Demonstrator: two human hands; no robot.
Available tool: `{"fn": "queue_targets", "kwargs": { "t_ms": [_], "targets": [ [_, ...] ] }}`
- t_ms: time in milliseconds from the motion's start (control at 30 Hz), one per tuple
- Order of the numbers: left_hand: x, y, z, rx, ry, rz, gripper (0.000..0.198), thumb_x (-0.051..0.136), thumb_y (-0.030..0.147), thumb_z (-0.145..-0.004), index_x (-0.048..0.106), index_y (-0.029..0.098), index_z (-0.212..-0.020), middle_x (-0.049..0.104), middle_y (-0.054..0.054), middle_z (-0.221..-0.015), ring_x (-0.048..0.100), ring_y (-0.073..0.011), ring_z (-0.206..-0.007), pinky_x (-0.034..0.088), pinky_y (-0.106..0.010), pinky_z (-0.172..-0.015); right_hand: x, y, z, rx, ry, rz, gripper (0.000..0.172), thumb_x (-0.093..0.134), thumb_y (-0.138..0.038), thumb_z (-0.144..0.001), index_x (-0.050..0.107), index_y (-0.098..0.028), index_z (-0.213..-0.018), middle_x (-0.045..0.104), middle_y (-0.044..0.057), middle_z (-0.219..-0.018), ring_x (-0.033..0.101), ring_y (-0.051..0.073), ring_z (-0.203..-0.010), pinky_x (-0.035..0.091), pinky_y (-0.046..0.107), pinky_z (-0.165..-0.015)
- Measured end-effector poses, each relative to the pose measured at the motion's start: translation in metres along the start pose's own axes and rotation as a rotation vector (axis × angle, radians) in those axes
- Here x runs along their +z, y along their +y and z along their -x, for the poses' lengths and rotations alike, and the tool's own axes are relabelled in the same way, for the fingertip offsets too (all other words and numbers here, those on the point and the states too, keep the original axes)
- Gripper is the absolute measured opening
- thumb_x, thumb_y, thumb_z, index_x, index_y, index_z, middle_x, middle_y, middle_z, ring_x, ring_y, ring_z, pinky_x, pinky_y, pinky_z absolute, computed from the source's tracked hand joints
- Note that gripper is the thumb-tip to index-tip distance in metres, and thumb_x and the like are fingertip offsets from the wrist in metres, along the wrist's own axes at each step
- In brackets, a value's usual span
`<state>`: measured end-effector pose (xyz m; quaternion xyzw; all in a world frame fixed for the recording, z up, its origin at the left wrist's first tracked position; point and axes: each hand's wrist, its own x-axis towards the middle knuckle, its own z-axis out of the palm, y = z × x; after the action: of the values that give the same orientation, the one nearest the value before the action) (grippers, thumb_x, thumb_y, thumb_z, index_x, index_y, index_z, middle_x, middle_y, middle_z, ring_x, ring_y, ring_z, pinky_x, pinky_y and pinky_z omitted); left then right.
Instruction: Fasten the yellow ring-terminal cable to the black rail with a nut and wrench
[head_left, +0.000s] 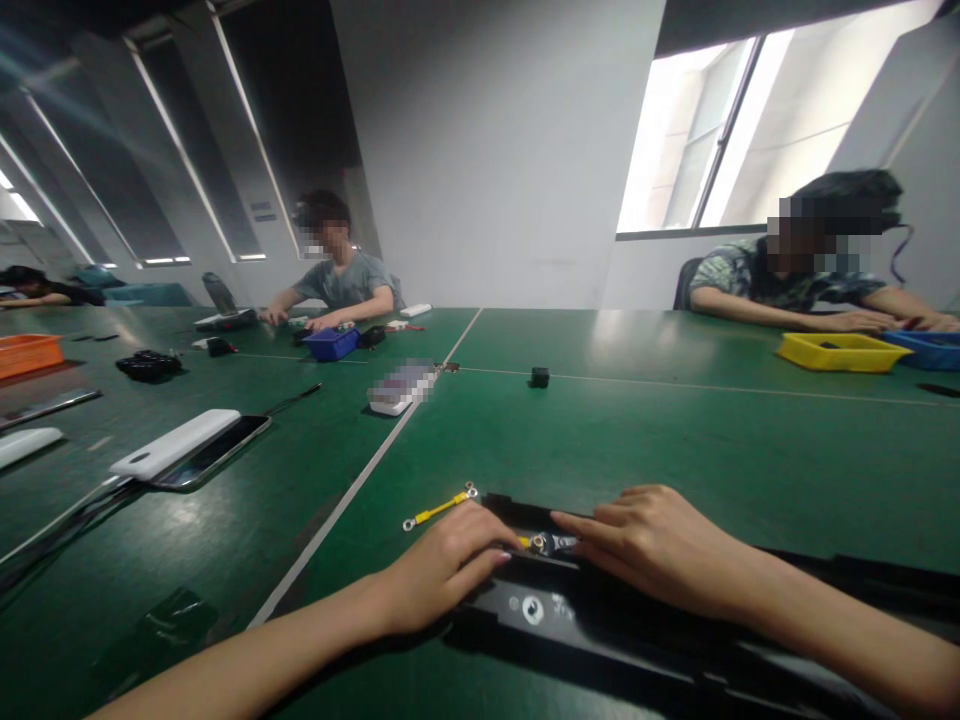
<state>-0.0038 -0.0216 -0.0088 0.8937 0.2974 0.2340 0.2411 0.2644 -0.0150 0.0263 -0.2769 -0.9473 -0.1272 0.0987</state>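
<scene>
In the head view, bends the left hand's [442, 562] forefinger onto a yellow lead [523, 543] inside a black channel [589, 622], with thumb just beside; cannot tell a firm pinch from a light press. Curls the right hand [652, 548] over a silvery metal piece [562, 543] farther along the same channel, with fingertips partly hidden; cannot tell how tightly gripped, if at all. Could twist the lead out of line, probably through a sideways push from the right or too slack a touch on the left; might also scrape knuckles on the raised walls. Could nudge the loose yellow lead [439, 508] on the green table [675, 440] with a careless left wrist. As for the lead in the channel, looks bright yellow, mostly covered, ending beside a brass-coloured nut [538, 543].
</scene>
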Motion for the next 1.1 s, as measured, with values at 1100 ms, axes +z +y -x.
{"fn": "queue_targets", "kwargs": {
  "t_ms": [1100],
  "targets": [
    [-0.0016, 0.0010, 0.0001, 0.001, -0.008, 0.015, 0.020, 0.042, 0.018, -0.097, 0.058, 0.018, -0.108, 0.061, -0.007, -0.105, 0.053, -0.0198, -0.100, 0.040, -0.032, -0.091, -0.0034, -0.0007, -0.0007, 0.016, -0.057, -0.011, 0.027, 0.048, -0.027, -0.095, 0.060, -0.020, -0.117, 0.066, 0.000, -0.066, 0.059, 0.012, -0.053, 0.027, 0.026, -0.049]
  ]
}}
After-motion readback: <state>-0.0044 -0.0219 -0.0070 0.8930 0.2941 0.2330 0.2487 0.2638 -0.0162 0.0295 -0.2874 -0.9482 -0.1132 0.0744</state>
